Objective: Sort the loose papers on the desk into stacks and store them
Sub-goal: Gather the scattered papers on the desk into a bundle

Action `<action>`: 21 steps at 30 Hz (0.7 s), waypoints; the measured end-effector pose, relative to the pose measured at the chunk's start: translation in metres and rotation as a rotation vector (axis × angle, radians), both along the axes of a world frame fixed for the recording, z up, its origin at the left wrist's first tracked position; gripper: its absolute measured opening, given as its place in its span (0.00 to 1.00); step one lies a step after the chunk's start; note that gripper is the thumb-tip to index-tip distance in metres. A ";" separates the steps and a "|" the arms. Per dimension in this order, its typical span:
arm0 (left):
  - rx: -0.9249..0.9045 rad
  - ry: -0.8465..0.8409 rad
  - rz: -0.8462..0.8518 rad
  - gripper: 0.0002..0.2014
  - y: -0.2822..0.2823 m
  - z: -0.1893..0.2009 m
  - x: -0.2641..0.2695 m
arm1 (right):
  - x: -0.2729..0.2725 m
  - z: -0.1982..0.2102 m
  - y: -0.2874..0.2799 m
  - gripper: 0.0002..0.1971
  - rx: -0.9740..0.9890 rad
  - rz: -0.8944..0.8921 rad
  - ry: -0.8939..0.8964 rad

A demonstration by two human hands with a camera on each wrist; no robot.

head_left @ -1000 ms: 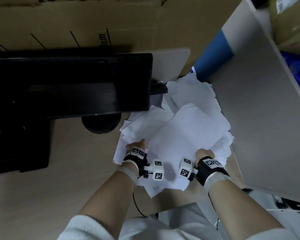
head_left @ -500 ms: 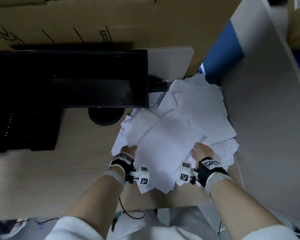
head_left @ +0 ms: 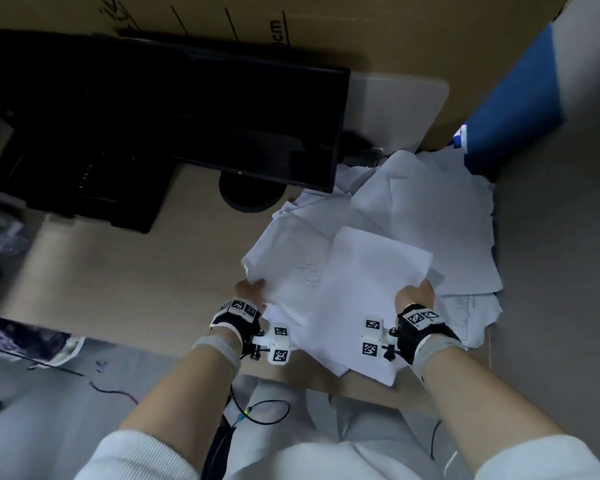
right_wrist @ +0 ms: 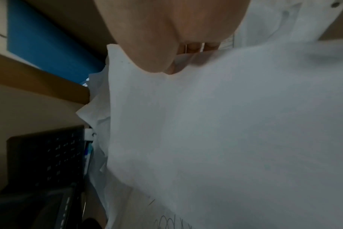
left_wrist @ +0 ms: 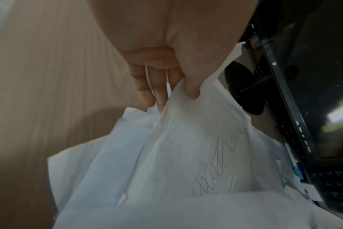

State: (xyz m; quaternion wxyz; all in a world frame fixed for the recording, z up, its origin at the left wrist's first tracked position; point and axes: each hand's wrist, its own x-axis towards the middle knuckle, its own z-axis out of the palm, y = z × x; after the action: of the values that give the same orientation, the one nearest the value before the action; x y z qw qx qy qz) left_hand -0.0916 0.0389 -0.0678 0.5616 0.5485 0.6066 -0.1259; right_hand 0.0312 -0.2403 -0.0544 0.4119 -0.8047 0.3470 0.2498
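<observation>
A bundle of white papers [head_left: 347, 292] is held between both hands above the desk's near edge. My left hand [head_left: 252, 291] pinches its left edge, thumb on top and fingers underneath, as the left wrist view shows on the scribbled sheet [left_wrist: 206, 147]. My right hand [head_left: 414, 296] grips the right edge; in the right wrist view the thumb lies on the top sheet [right_wrist: 225, 139] with fingers below. More loose papers [head_left: 430, 209] lie spread on the desk [head_left: 118, 278] behind and to the right.
A black monitor [head_left: 205, 116] on a round base [head_left: 246, 197] stands at the back left, with a black keyboard [head_left: 94, 188] left of it. A grey partition [head_left: 551, 271] walls the right side, a blue panel [head_left: 510, 109] behind. Cardboard [head_left: 361, 32] backs the desk.
Both hands have gathered the front sheets closer together and pulled them toward the desk's near edge. The camera has tilted down and to the left.
</observation>
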 end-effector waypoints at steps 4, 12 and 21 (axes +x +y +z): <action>0.051 0.021 -0.243 0.07 0.011 0.000 0.003 | 0.005 -0.008 0.025 0.21 0.093 0.133 -0.123; -0.286 -0.088 -0.228 0.33 0.035 -0.002 0.024 | 0.002 -0.016 0.083 0.28 0.274 0.226 -0.045; -0.113 -0.156 -0.584 0.23 0.034 -0.031 0.040 | -0.014 -0.027 0.091 0.17 0.138 0.363 0.160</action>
State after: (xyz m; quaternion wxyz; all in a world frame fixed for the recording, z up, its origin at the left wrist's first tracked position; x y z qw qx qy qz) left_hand -0.0512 0.0727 -0.0985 0.5760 0.6755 0.3706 -0.2731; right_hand 0.0172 -0.1491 -0.0814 0.3855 -0.8015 0.2100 0.4061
